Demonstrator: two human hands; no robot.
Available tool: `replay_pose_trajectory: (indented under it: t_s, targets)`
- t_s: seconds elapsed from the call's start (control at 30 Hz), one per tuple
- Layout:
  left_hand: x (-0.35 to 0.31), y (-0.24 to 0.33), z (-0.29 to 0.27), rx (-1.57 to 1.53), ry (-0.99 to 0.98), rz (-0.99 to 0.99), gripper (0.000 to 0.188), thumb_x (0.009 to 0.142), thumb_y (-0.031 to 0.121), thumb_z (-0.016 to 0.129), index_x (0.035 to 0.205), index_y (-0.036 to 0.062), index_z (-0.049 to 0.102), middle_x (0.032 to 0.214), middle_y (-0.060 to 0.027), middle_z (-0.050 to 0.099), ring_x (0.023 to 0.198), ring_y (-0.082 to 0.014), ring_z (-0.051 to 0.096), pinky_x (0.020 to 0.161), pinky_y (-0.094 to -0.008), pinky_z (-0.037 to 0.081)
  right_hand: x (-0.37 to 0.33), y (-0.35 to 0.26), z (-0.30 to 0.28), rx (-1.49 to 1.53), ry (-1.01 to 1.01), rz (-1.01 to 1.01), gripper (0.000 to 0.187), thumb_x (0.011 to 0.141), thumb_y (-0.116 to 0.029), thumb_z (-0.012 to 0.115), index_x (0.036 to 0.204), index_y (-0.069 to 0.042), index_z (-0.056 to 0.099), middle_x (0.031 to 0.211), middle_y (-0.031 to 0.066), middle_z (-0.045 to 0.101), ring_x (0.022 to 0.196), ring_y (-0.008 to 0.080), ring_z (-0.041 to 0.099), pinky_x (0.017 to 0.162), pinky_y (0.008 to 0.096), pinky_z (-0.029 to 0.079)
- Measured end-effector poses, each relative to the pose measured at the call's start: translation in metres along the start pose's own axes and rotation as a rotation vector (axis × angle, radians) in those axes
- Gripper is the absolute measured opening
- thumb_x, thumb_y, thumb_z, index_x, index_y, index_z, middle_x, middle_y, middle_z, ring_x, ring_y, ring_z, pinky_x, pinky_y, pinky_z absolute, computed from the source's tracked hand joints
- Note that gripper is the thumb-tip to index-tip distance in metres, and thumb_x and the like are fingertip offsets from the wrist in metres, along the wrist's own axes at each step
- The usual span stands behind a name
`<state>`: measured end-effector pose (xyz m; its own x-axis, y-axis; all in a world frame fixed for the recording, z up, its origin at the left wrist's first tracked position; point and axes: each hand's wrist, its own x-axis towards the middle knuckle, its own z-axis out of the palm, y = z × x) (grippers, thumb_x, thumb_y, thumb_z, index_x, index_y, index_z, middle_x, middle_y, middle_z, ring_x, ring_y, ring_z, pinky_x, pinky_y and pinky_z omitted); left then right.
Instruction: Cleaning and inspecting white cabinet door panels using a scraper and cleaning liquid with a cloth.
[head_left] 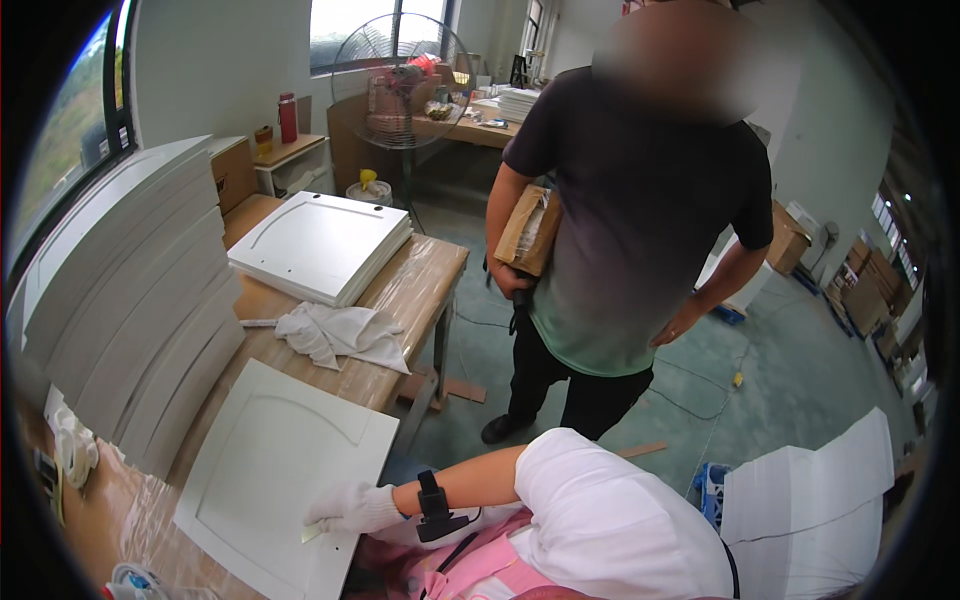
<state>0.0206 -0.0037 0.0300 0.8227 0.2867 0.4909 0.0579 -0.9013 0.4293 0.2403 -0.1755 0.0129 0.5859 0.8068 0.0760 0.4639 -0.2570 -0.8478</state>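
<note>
My right hand [352, 508], in a white knitted glove, is over the near right part of a white door panel [290, 440]. Its fingers are closed on a small pale yellow piece [311, 534], too small to name surely, which touches the panel. A curved groove runs across the panel's face, and a small dark hole shows near its lower edge. The panel lies on the wrapped workbench [150, 510]. A black band [433, 508] is round my right wrist. My left hand is out of view.
Tall stacked white panels [130, 300] stand left. Beyond the panel are a crumpled white cloth [340, 335] and another panel stack [320, 240]. A person [640, 210] holding a brown package [527, 230] stands across the bench corner. A fan [400, 90] stands behind; more panels [810, 510] are at right.
</note>
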Motion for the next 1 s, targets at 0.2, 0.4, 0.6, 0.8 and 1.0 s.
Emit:
replay_pose_trajectory:
  t_s: [0.2,0.4,0.6,0.8,1.0]
  targets:
    - [-0.033,-0.061,0.034,-0.311,0.13,-0.234,0.027,0.09,0.008,0.061,0.115,-0.0038,0.059,0.139,-0.0267,0.048,0.133,-0.0427,0.042,0.113,-0.0489,0.031,0.017,-0.013,-0.02,0.271,-0.195,0.114,0.037,0.1,-0.026,0.05,0.133,-0.012,0.058,0.123,0.0148,0.065,0.111,0.0249,0.062,0.098,0.0346,0.047]
    - [-0.011,-0.036,-0.003,-0.309,0.202,-0.392,0.016,0.086,0.011,0.068,0.097,0.0017,0.062,0.115,-0.0205,0.063,0.107,-0.0375,0.061,0.095,-0.0427,0.048,0.041,-0.031,-0.02,0.197,-0.2,0.312,0.035,0.102,-0.024,0.048,0.124,-0.001,0.062,0.099,0.003,0.067,0.093,0.0116,0.06,0.083,0.0263,0.05]
    - [-0.027,-0.018,0.0,-0.463,0.098,-0.742,0.03,0.088,0.03,0.065,0.108,0.0085,0.059,0.104,-0.0155,0.065,0.098,-0.0349,0.064,0.085,-0.0414,0.052,0.056,-0.044,-0.014,0.482,-0.172,0.339,0.029,0.103,-0.02,0.046,0.111,0.002,0.063,0.056,-0.003,0.045,0.045,0.005,0.039,0.041,0.0224,0.03]
    - [-0.034,-0.003,0.005,-0.542,0.122,-0.821,0.04,0.092,0.03,0.064,0.12,0.0041,0.052,0.106,-0.0155,0.068,0.101,-0.0292,0.067,0.087,-0.0386,0.051,0.089,-0.054,0.009,0.453,-0.31,0.194,0.033,0.103,-0.021,0.045,0.118,0.004,0.059,0.055,-0.0022,0.045,0.042,0.006,0.037,0.039,0.0223,0.03]
    - [-0.024,-0.015,-0.002,-0.582,0.026,-0.9,0.051,0.093,0.036,0.063,0.127,0.0027,0.048,0.106,-0.0143,0.069,0.1,-0.0275,0.067,0.087,-0.0366,0.051,0.118,-0.069,0.023,0.435,-0.386,0.147,0.035,0.103,-0.022,0.046,0.123,0.004,0.058,0.057,-0.0017,0.047,0.045,0.0062,0.039,0.041,0.0228,0.031]
